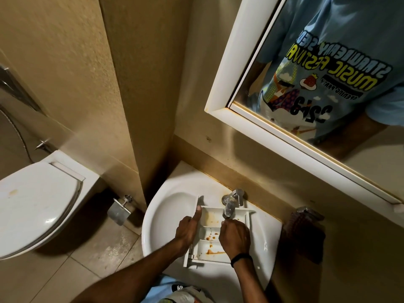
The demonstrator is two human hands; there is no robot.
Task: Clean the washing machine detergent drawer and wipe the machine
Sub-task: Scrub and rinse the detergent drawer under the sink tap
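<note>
The stained white drawer (211, 235) lies in the sink (166, 206) under the tap (231, 204). The left hand (188, 228) grips its left wall. The right hand (235, 238) rests inside, its fingers curled, and I cannot tell on what. In the mirror (220, 84), the shirt (328, 40) reads "MUSIC FESTIVAL" reversed.

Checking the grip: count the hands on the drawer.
2: left hand grips the detergent drawer by its left wall, thumb along the rim; right hand covers its right side.
</note>
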